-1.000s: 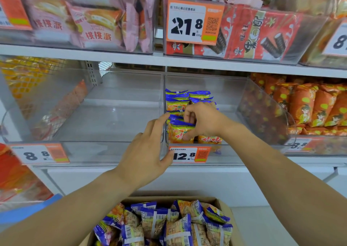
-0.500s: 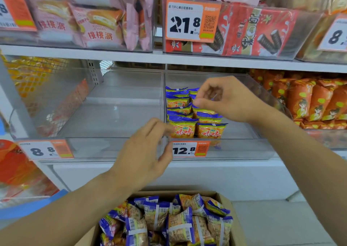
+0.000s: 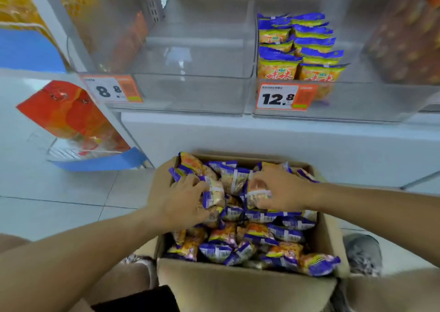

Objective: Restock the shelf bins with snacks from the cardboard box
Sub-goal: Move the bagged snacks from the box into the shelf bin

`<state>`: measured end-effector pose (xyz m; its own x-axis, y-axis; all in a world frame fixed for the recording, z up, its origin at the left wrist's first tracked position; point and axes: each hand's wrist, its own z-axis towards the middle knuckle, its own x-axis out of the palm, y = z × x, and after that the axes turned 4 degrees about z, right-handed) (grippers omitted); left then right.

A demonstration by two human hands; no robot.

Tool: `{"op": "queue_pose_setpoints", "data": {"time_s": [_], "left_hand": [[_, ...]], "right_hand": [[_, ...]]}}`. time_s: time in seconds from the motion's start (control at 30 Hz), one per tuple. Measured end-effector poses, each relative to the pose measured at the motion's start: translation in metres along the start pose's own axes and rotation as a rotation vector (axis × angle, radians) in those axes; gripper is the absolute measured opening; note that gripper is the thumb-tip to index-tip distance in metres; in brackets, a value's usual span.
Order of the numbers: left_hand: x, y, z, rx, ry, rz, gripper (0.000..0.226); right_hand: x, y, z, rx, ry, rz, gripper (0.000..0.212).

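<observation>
While you lean over the cardboard box [image 3: 238,288] on the floor, your left hand [image 3: 177,202] curls around one snack packet [image 3: 213,193] and your right hand [image 3: 279,190] grips another [image 3: 256,196]. Above, two short rows of packets [image 3: 298,49] stand in the clear shelf bin [image 3: 357,102].

Red-orange packet [image 3: 71,118] in wire rack, lower left, over blue base panel [image 3: 100,162]; pale tiled floor [image 3: 59,192]; grey shoe [image 3: 363,254] beside it (right, blurred)
</observation>
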<state>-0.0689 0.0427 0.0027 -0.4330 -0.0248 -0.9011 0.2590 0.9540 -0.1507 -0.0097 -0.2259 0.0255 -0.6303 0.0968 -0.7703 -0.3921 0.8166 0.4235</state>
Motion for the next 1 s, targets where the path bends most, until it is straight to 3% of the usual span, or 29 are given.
{"op": "queue_pose_setpoints", "data": {"time_s": [0.07, 0.17, 0.3, 0.4, 0.5, 0.73, 0.87, 1.0], "left_hand": [[0.024, 0.006, -0.005, -0.021, -0.009, 0.021, 0.081], [0.035, 0.017, -0.008, -0.029, 0.066, -0.138, 0.091], [0.031, 0.018, -0.005, -0.001, 0.006, -0.193, 0.083], [0.027, 0.012, -0.003, 0.002, -0.044, -0.169, 0.074], [0.022, 0.004, -0.002, 0.010, 0.001, -0.178, 0.070], [0.024, -0.003, 0.004, -0.072, 0.101, -0.153, 0.077], [0.005, -0.007, 0.013, -0.052, 0.189, -0.109, 0.053], [-0.042, -0.013, 0.023, -0.022, 0.159, -0.021, 0.034]], "right_hand": [[0.010, 0.002, 0.009, 0.051, -0.062, -0.119, 0.062], [0.023, 0.003, 0.019, 0.182, 0.009, -0.338, 0.085], [0.033, 0.010, 0.023, 0.213, 0.024, -0.427, 0.076], [0.030, 0.025, 0.017, 0.218, 0.010, -0.236, 0.075], [0.025, 0.030, 0.008, 0.262, 0.036, -0.013, 0.071], [0.010, 0.016, -0.012, 0.390, 0.107, 0.196, 0.059], [0.000, 0.013, -0.023, 0.432, 0.202, 0.515, 0.047], [-0.022, 0.005, -0.038, 0.447, 0.284, 0.870, 0.043]]}}
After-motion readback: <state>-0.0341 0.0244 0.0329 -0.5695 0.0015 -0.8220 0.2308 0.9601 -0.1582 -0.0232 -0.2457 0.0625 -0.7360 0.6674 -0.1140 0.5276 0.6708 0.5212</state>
